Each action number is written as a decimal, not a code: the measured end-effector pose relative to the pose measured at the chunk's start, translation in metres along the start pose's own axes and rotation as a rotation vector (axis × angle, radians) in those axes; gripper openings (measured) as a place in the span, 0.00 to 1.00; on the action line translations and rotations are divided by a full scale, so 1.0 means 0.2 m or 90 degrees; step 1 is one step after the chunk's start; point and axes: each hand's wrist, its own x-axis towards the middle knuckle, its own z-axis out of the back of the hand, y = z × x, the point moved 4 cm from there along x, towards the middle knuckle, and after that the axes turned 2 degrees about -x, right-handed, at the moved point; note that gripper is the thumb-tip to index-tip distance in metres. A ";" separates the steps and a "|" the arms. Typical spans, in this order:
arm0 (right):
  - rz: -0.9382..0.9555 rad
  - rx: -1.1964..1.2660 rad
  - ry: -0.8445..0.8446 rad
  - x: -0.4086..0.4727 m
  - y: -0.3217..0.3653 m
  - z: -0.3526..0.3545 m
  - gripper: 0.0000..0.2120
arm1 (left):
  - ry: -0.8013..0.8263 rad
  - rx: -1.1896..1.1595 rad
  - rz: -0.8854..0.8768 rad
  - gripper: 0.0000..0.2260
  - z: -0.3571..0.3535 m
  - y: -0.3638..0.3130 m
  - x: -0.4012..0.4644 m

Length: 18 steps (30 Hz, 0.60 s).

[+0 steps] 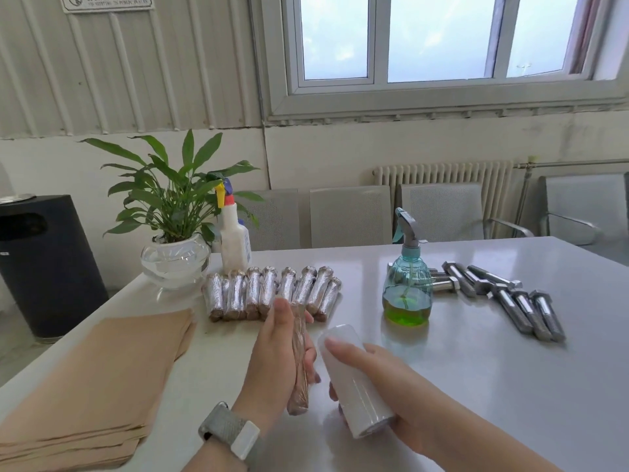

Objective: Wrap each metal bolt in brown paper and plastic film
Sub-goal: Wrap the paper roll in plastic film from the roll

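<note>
The left hand [277, 356] grips a brown paper-wrapped bolt [299, 366], long axis from 6 to 12 o'clock; the right hand [374, 379] holds a white roll of plastic film [354, 379] just beside it at 3 o'clock.

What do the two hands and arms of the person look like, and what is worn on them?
Both forearms are bare, with no sleeves and no gloves. The left hand has a watch on its wrist, with a light grey woven band and a pale rectangular case. The right hand wears nothing visible. The fingernails look short and unpainted.
</note>
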 end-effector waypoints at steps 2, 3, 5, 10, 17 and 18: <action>-0.022 0.030 -0.006 0.01 0.00 0.03 0.27 | 0.027 0.033 0.033 0.33 0.00 0.02 0.00; -0.028 0.039 -0.018 0.01 0.00 0.04 0.25 | 0.037 0.043 0.051 0.33 0.00 0.02 0.00; -0.031 0.017 -0.045 0.02 0.00 0.07 0.21 | 0.050 0.058 0.082 0.31 0.00 0.03 0.00; -0.029 -0.025 -0.046 0.02 0.02 0.10 0.17 | 0.058 0.090 0.115 0.30 -0.01 0.04 -0.01; -0.016 -0.047 0.023 0.02 0.04 0.12 0.16 | 0.107 0.107 0.094 0.26 -0.07 0.01 -0.03; -0.014 -0.048 0.024 0.02 0.05 0.12 0.16 | 0.113 0.105 0.089 0.24 -0.07 0.01 -0.03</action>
